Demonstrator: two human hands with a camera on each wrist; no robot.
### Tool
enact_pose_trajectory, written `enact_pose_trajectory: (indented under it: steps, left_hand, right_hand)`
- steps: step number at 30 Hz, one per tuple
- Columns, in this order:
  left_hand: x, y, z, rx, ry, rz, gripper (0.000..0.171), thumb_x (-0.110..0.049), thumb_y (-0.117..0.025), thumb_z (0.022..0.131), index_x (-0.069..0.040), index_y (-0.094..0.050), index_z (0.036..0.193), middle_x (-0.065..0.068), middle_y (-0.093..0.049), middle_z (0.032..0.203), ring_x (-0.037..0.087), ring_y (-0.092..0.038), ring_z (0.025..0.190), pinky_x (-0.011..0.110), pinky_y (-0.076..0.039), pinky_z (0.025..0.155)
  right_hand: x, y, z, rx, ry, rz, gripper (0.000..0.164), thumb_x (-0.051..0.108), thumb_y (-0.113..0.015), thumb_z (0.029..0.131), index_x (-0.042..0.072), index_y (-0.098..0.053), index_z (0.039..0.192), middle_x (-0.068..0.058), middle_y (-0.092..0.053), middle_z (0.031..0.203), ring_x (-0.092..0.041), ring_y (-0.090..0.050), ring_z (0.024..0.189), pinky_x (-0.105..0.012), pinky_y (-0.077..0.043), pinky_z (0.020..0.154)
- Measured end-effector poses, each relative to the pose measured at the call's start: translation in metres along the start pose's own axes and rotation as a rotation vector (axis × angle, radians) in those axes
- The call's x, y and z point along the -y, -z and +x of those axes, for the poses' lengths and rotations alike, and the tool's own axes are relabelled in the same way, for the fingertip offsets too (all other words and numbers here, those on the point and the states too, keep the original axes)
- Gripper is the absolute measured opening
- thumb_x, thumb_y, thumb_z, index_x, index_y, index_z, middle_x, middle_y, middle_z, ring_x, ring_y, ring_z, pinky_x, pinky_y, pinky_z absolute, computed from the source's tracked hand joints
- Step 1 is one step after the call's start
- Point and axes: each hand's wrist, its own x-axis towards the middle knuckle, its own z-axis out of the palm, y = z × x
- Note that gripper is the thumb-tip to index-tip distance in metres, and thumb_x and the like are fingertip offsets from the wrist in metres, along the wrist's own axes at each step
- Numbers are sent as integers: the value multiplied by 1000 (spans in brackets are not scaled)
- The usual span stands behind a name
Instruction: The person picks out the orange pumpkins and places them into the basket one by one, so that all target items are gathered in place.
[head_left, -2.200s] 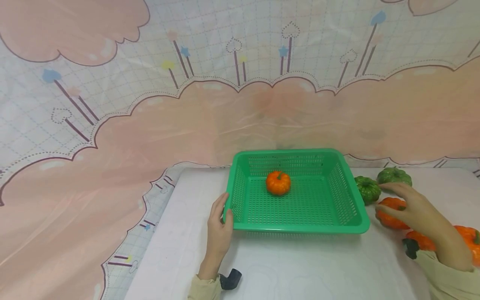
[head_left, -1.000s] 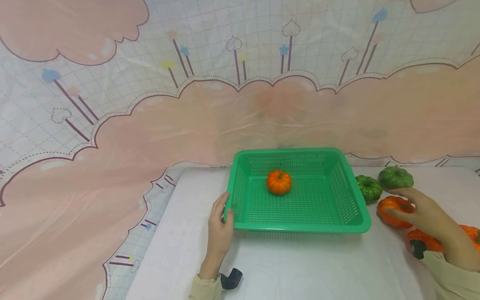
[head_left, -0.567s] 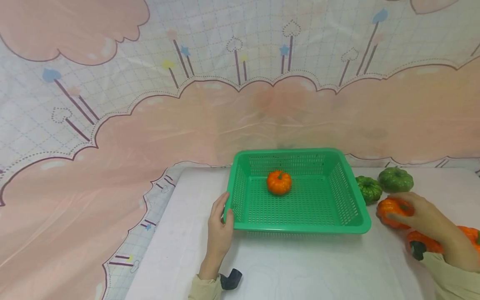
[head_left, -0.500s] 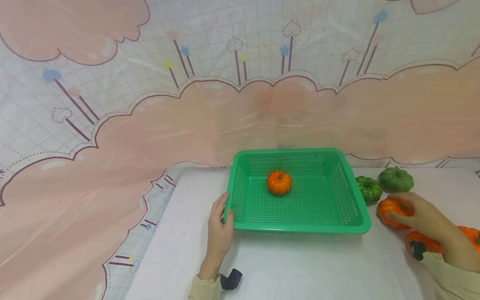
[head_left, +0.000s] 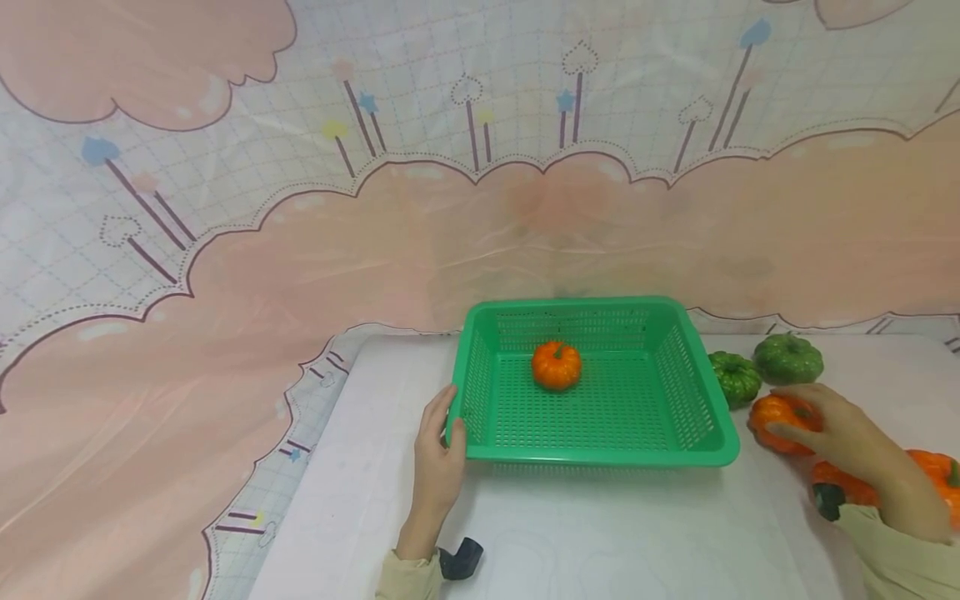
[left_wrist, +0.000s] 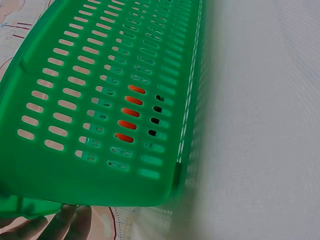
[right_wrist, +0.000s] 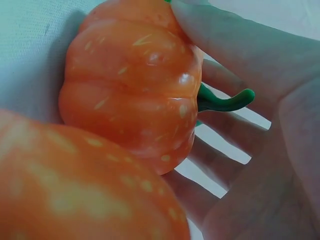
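A green plastic basket (head_left: 592, 457) with slotted walls stands on the white table, and a small orange pumpkin (head_left: 557, 366) sits inside it. My left hand (head_left: 438, 467) holds the basket's left rim near the front corner. To the right of the basket, my right hand (head_left: 840, 429) grips another orange pumpkin (head_left: 776, 423), which rests on the table. In the right wrist view, the thumb touches that pumpkin (right_wrist: 135, 90) on one side, and the fingers reach round behind its green stem.
Two green pumpkins (head_left: 735, 380) (head_left: 787, 360) lie right of the basket, beyond my right hand. More orange pumpkins (head_left: 933, 475) lie by my right forearm, partly hidden. A patterned cloth (head_left: 375, 242) hangs behind the table (head_left: 570, 542).
My right hand has come down from above the orange pumpkin near the green ones, and its fingers have closed round it. My left hand and the basket have stayed put.
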Motion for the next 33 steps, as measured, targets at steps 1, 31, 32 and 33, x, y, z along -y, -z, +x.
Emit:
enact_pose_trajectory:
  steps: [1, 31, 32, 33]
  left_hand:
    - [0, 0, 0, 0, 2, 0, 47, -2, -46, 100, -6, -46, 147, 16, -39, 153, 32, -41, 141, 38, -43, 111]
    - [2, 0, 0, 1, -18, -2, 46, -2, -46, 101, -5, -46, 147, 15, -40, 153, 33, -41, 141, 41, -41, 112]
    - [2, 0, 0, 1, -16, -1, 46, -2, -46, 101, -5, -46, 147, 15, -41, 153, 32, -41, 141, 41, -41, 112]
    - [2, 0, 0, 1, -13, 1, 46, -2, -46, 101, -5, -46, 147, 15, -41, 153, 32, -41, 141, 41, -41, 112]
  right_hand:
    - [1, 0, 0, 1, -2, -2, 56, 24, -72, 92, -12, -52, 129, -41, -45, 130, -59, -40, 117, -75, -37, 89]
    - [18, 11, 3, -132, 145, -12, 50, 18, -74, 89, -10, -55, 126, -36, -52, 126, -54, -43, 114, -70, -39, 86]
    - [19, 12, 3, -132, 147, -7, 50, 18, -74, 89, -10, -55, 126, -36, -51, 126, -54, -43, 114, -71, -39, 87]
    - [21, 13, 3, -131, 147, 1, 51, 18, -74, 89, -10, -54, 126, -36, -51, 127, -55, -42, 115, -71, -38, 87]
